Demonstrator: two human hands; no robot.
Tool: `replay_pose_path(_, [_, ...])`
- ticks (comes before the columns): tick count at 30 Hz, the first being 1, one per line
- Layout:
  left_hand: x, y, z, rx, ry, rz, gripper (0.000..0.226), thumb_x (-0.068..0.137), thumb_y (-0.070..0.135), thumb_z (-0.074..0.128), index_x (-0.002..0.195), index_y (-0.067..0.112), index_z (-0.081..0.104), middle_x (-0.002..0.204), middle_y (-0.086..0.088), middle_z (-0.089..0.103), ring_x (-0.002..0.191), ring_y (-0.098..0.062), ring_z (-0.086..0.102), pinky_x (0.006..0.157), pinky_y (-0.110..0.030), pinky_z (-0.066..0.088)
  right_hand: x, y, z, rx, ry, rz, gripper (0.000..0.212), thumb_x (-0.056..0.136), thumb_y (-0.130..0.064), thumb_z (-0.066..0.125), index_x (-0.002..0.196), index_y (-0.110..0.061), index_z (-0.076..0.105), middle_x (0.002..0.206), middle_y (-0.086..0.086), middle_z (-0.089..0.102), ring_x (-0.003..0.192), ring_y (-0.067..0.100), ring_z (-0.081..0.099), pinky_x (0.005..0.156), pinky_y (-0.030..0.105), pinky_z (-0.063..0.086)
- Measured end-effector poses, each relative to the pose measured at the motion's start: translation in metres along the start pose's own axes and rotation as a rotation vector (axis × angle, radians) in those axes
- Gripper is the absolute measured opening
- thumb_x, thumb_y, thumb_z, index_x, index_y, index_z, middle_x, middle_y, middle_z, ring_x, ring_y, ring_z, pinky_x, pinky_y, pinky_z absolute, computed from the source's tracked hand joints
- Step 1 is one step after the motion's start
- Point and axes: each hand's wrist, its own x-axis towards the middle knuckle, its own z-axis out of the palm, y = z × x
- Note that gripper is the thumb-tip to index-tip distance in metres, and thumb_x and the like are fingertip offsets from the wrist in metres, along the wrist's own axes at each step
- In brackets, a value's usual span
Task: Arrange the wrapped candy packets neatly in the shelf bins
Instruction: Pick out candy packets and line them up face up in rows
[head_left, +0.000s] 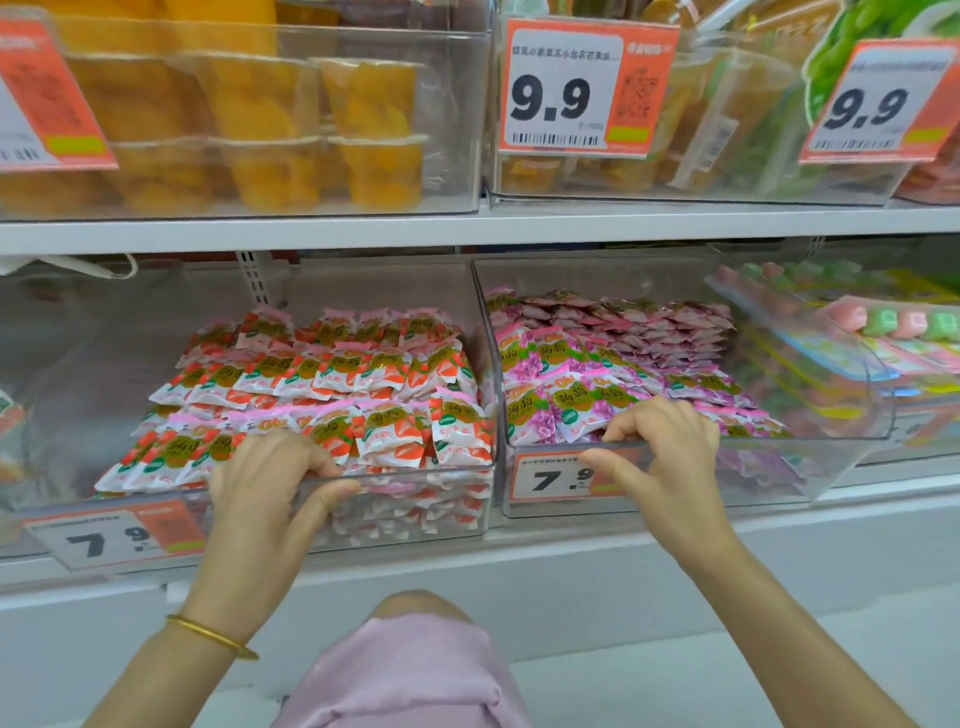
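Note:
Two clear plastic bins sit side by side on the lower shelf. The left bin (415, 475) holds rows of red and white candy packets (332, 374). The right bin (810, 447) holds purple and pink candy packets (597, 364). My left hand (265, 483) grips the left bin's front rim, fingers curled inside over the packets and thumb outside. My right hand (660, 457) grips the right bin's front rim the same way, thumb over the price label.
Price tags reading 7.9 (114, 538) hang on both bin fronts. Bins of orange fruit cups (322, 124) fill the upper shelf behind 9.9 tags. A bin of pastel sweets (904, 332) stands at right. My knee in pink cloth (410, 654) is below the shelf edge.

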Motion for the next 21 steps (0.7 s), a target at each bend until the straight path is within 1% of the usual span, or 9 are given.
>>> replay_pose_path(3, [0.008, -0.006, -0.002, 0.006, -0.009, 0.008, 0.042, 0.081, 0.068, 0.038, 0.072, 0.029, 0.051, 0.080, 0.017, 0.050, 0.078, -0.010, 0.040, 0.070, -0.032, 0.026, 0.008, -0.001, 0.009, -0.016, 0.014, -0.007, 0.025, 0.070, -0.056, 0.055, 0.071, -0.033, 0.049, 0.076, -0.022, 0.049, 0.081, 0.001, 0.037, 0.085, 0.012, 0.018])
replay_pose_path(6, [0.021, -0.006, -0.001, 0.004, 0.005, 0.005, 0.023, 0.078, 0.052, 0.049, 0.073, 0.030, 0.048, 0.080, 0.019, 0.049, 0.078, -0.011, 0.038, 0.070, -0.034, 0.027, 0.014, -0.003, 0.015, -0.026, 0.039, -0.035, 0.024, 0.071, -0.055, 0.056, 0.071, -0.033, 0.049, 0.075, -0.020, 0.049, 0.080, 0.001, 0.037, 0.077, 0.023, 0.021])
replay_pose_path(7, [0.025, -0.007, 0.001, 0.008, 0.007, -0.002, 0.021, 0.078, 0.049, 0.050, 0.074, 0.029, 0.048, 0.080, 0.019, 0.048, 0.078, -0.011, 0.038, 0.070, -0.034, 0.027, 0.016, -0.003, 0.016, -0.024, 0.043, -0.040, 0.024, 0.071, -0.055, 0.056, 0.072, -0.032, 0.049, 0.075, -0.019, 0.049, 0.080, 0.002, 0.037, 0.076, 0.024, 0.021])
replay_pose_path(9, [0.030, -0.008, 0.004, -0.003, 0.006, -0.014, 0.019, 0.078, 0.048, 0.050, 0.075, 0.029, 0.048, 0.079, 0.017, 0.047, 0.079, -0.011, 0.038, 0.070, -0.033, 0.026, 0.017, -0.003, 0.015, -0.028, 0.052, -0.050, 0.024, 0.071, -0.055, 0.056, 0.072, -0.032, 0.049, 0.075, -0.016, 0.050, 0.079, 0.003, 0.037, 0.076, 0.024, 0.020])
replay_pose_path(11, [0.031, -0.009, 0.008, -0.019, 0.014, -0.032, 0.018, 0.078, 0.046, 0.050, 0.074, 0.029, 0.047, 0.078, 0.017, 0.047, 0.079, -0.011, 0.038, 0.071, -0.032, 0.025, 0.018, -0.003, 0.015, -0.036, 0.048, -0.060, 0.024, 0.071, -0.055, 0.056, 0.072, -0.031, 0.049, 0.075, -0.013, 0.051, 0.079, 0.003, 0.037, 0.070, 0.025, 0.016])
replay_pose_path(12, [0.031, -0.010, 0.009, -0.017, 0.016, -0.035, 0.018, 0.078, 0.046, 0.051, 0.074, 0.029, 0.048, 0.077, 0.017, 0.047, 0.079, -0.010, 0.038, 0.070, -0.031, 0.024, 0.019, -0.003, 0.015, -0.037, 0.045, -0.060, 0.024, 0.071, -0.055, 0.056, 0.072, -0.031, 0.049, 0.075, -0.013, 0.051, 0.079, 0.003, 0.037, 0.069, 0.024, 0.014])
replay_pose_path(16, [0.024, -0.010, 0.014, 0.013, -0.011, -0.011, 0.021, 0.080, 0.044, 0.051, 0.073, 0.024, 0.051, 0.076, 0.013, 0.046, 0.078, -0.008, 0.036, 0.067, -0.029, 0.019, 0.020, -0.003, 0.013, -0.034, 0.046, -0.051, 0.025, 0.070, -0.054, 0.056, 0.071, -0.029, 0.050, 0.075, -0.014, 0.049, 0.081, 0.003, 0.036, 0.069, 0.025, 0.013])
replay_pose_path(19, [0.019, -0.009, 0.013, 0.030, -0.047, -0.012, 0.023, 0.080, 0.046, 0.051, 0.074, 0.023, 0.051, 0.077, 0.010, 0.046, 0.078, -0.010, 0.036, 0.067, -0.031, 0.020, 0.015, -0.002, 0.009, -0.037, 0.020, -0.049, 0.025, 0.070, -0.053, 0.056, 0.071, -0.029, 0.050, 0.076, -0.012, 0.050, 0.081, 0.004, 0.036, 0.069, 0.025, 0.014])
replay_pose_path(21, [0.019, -0.010, 0.011, 0.043, -0.076, -0.036, 0.022, 0.079, 0.046, 0.052, 0.074, 0.025, 0.050, 0.077, 0.010, 0.046, 0.078, -0.013, 0.037, 0.067, -0.031, 0.020, 0.011, -0.002, 0.008, -0.048, 0.004, -0.053, 0.025, 0.070, -0.054, 0.055, 0.071, -0.030, 0.049, 0.076, -0.014, 0.048, 0.080, 0.003, 0.035, 0.069, 0.026, 0.014])
